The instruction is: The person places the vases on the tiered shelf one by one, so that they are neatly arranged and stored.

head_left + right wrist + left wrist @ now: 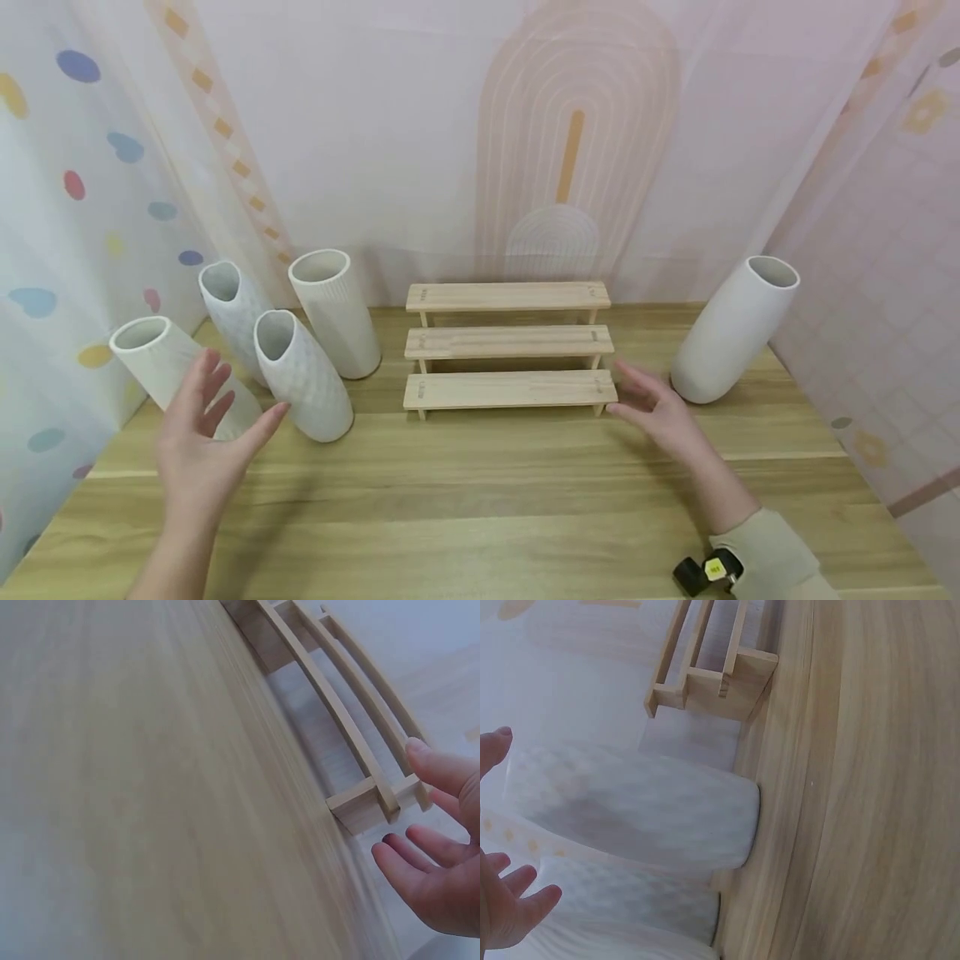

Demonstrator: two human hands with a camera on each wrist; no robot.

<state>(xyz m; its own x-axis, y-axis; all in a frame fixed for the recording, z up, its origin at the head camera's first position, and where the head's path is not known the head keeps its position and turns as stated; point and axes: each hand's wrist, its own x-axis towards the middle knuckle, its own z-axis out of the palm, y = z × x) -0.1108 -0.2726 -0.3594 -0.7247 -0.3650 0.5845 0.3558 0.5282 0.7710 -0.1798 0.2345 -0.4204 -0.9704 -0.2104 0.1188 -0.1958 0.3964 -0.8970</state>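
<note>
My left hand (201, 454) hangs with spread fingers in front of a white vase (167, 357) at the far left, partly hiding it. Close to its thumb stands a dimpled white vase (311, 393) with a slanted mouth, also seen in the left wrist view (652, 810). Nothing is in this hand. My right hand (666, 423), fingers parted and holding nothing, is at the right end of a three-step wooden stand (510, 390). In the right wrist view its fingertips are near the stand's end (358, 801); whether they touch, I cannot tell.
Behind the dimpled vase are another textured vase (243, 312) and a ribbed one (341, 321). A smooth white vase (731, 337) stands right of the stand. A patterned curtain (390, 150) backs the wooden table (465, 517).
</note>
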